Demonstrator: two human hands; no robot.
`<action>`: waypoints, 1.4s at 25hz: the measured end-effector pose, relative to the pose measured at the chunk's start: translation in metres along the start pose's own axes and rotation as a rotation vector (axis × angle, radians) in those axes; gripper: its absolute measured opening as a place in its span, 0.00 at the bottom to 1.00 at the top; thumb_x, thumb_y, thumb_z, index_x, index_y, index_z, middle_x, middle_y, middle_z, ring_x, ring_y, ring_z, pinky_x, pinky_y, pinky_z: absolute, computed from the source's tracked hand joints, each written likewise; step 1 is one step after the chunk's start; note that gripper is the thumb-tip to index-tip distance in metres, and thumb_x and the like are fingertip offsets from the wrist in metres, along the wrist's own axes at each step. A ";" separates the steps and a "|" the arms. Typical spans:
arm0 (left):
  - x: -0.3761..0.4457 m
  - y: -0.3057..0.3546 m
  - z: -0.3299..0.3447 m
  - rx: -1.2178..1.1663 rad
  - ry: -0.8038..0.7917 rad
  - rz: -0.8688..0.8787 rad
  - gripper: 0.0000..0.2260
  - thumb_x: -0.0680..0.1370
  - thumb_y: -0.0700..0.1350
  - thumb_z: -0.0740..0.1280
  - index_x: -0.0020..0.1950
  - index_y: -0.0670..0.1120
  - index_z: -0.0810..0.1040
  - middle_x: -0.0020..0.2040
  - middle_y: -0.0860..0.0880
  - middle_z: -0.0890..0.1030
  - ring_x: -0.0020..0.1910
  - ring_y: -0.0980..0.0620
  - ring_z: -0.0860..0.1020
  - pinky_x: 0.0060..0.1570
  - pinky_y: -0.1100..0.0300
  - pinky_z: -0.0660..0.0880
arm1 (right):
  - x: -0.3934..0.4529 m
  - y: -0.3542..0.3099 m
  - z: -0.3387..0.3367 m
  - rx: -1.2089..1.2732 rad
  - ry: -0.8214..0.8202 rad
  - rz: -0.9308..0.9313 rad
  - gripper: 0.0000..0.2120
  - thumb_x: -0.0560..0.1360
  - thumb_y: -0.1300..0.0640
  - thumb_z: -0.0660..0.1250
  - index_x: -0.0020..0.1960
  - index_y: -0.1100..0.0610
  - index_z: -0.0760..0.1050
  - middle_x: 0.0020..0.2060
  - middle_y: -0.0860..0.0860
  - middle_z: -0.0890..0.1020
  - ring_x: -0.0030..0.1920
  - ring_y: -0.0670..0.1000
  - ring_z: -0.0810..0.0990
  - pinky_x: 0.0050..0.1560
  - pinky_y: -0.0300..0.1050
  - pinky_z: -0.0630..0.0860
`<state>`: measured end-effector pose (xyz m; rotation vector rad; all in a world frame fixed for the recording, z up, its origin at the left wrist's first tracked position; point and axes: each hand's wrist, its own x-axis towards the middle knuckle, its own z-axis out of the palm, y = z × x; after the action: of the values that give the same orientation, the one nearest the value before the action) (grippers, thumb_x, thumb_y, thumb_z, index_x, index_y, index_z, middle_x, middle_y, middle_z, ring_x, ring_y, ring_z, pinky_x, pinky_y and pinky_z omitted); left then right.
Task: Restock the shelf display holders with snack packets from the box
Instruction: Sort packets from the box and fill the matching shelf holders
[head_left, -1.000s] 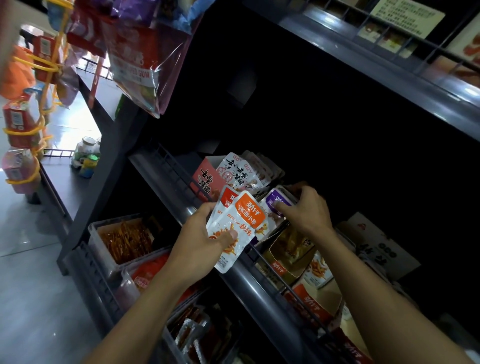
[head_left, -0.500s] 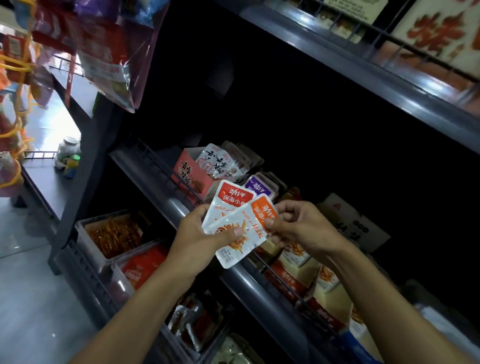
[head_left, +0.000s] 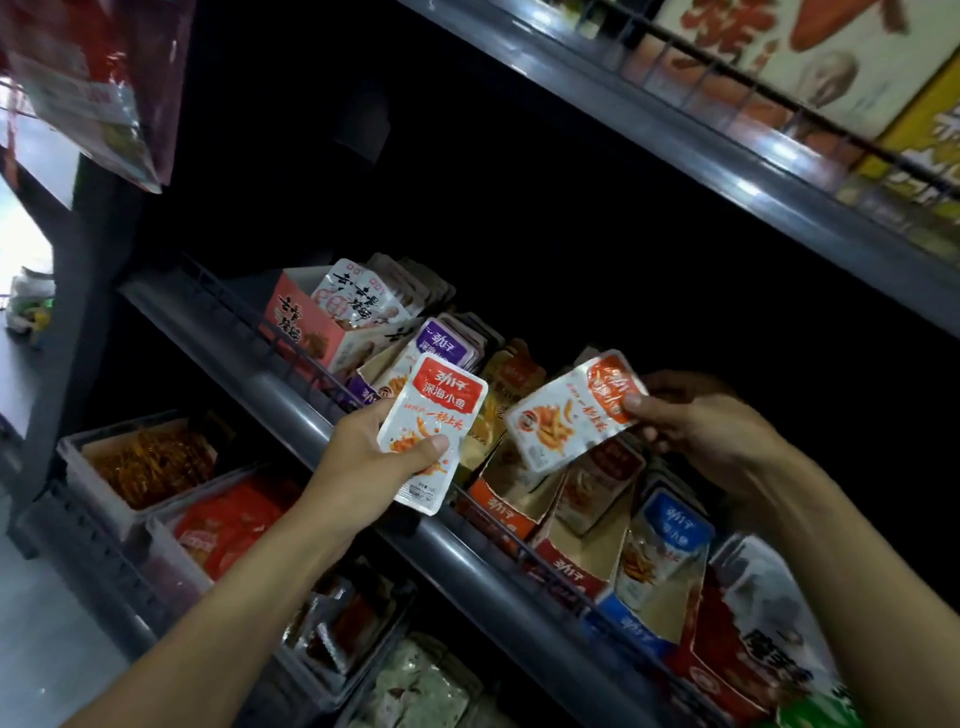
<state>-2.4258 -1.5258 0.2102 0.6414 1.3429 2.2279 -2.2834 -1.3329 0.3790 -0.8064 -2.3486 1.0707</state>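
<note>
Orange packet (head_left: 574, 413) pinched in right hand (head_left: 711, 431)

Your left hand (head_left: 363, 462) holds one packet (head_left: 431, 431) before the shelf rail (head_left: 291, 400); your right hand (head_left: 711, 431) holds another packet (head_left: 566, 415) right of it, above the open holders (head_left: 519, 499) (packed holders (head_left: 332, 322) sit further left, bins (head_left: 145, 462) below).

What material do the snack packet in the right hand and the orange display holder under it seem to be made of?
The packet looks like glossy plastic film: it shines and crinkles. The orange holder looks like matte printed cardboard: its plain inner walls stand stiff, with cut edges. Neither is certain from sight alone.
</note>
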 end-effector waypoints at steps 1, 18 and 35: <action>0.000 -0.001 0.001 0.014 -0.004 -0.002 0.09 0.75 0.38 0.72 0.53 0.48 0.82 0.46 0.50 0.87 0.47 0.50 0.85 0.49 0.54 0.80 | 0.004 0.004 -0.008 -0.061 0.033 -0.004 0.08 0.74 0.61 0.71 0.52 0.59 0.78 0.35 0.51 0.83 0.29 0.44 0.74 0.29 0.35 0.69; 0.001 -0.009 0.013 0.046 -0.038 -0.021 0.09 0.75 0.38 0.73 0.53 0.48 0.82 0.45 0.52 0.87 0.45 0.54 0.85 0.47 0.57 0.80 | 0.067 0.041 0.041 -0.832 0.001 -0.081 0.03 0.75 0.55 0.72 0.48 0.52 0.80 0.44 0.47 0.76 0.40 0.44 0.74 0.41 0.36 0.70; -0.005 -0.006 0.031 0.076 -0.217 -0.053 0.11 0.73 0.37 0.74 0.52 0.48 0.82 0.46 0.50 0.87 0.47 0.53 0.85 0.48 0.59 0.81 | 0.019 0.017 0.043 -0.254 -0.085 -0.103 0.08 0.75 0.47 0.69 0.44 0.51 0.81 0.37 0.47 0.82 0.36 0.43 0.79 0.37 0.37 0.73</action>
<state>-2.4023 -1.5046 0.2167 0.8384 1.3224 2.0087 -2.3177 -1.3339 0.3427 -0.7301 -2.6032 0.7897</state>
